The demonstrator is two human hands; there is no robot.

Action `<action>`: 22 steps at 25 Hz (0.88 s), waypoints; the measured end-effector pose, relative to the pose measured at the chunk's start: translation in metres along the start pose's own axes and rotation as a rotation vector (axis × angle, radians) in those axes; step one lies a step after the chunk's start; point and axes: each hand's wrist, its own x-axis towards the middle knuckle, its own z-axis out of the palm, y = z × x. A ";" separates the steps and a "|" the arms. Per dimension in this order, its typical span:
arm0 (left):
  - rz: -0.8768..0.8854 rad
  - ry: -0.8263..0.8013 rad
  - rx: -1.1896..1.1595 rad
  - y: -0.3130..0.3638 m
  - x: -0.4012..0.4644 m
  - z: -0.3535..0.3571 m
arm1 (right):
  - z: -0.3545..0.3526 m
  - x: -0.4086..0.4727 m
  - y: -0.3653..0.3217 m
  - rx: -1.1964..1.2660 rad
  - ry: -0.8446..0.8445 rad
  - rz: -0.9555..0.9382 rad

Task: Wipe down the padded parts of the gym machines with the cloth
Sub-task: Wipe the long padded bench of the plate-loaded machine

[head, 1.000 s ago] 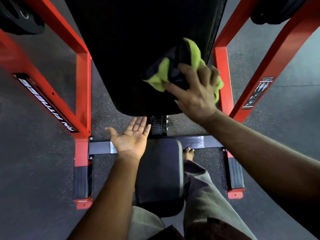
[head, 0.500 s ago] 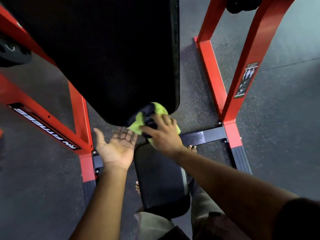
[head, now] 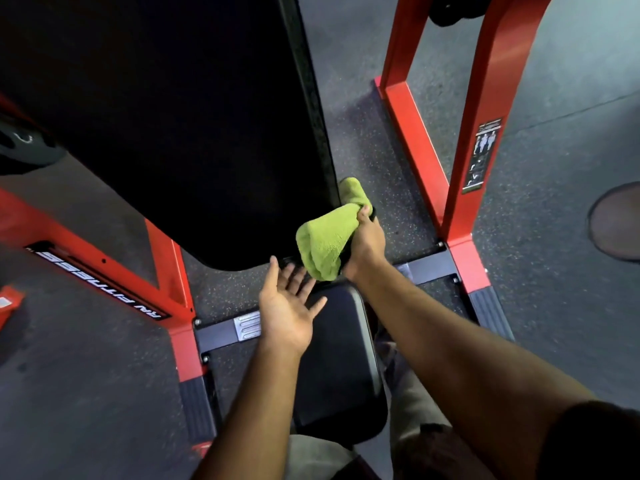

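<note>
- The right hand (head: 367, 242) is closed around a green cloth (head: 325, 244), bunched at the lower right corner of the long black back pad (head: 180, 133).
- The left hand (head: 287, 306) is spread open, palm up, holding nothing, above the small black seat pad (head: 339, 368).
- A red frame (head: 460, 161) stands on a dark speckled rubber floor (head: 367, 147).

Green cloth (head: 323, 245) bunched, hanging off black back pad (head: 166, 126) lower right edge; seat pad (head: 337, 362) below.
</note>
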 end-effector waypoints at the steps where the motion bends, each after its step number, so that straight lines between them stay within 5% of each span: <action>1: -0.003 -0.003 -0.024 -0.001 -0.002 -0.001 | 0.006 0.001 -0.008 -0.052 -0.010 -0.065; 5: -0.007 -0.008 -0.038 -0.001 -0.010 -0.004 | 0.035 0.007 -0.036 -0.364 -0.025 -0.308; 11: 0.059 -0.054 0.017 0.015 -0.015 0.002 | 0.056 -0.030 -0.076 -0.420 -0.216 -0.643; 17: 0.055 -0.013 0.020 0.019 -0.010 -0.015 | 0.016 -0.010 -0.034 -0.653 0.017 -0.373; 22: 0.112 -0.081 0.042 0.029 -0.012 0.006 | 0.082 -0.041 -0.093 -0.543 -0.042 -0.672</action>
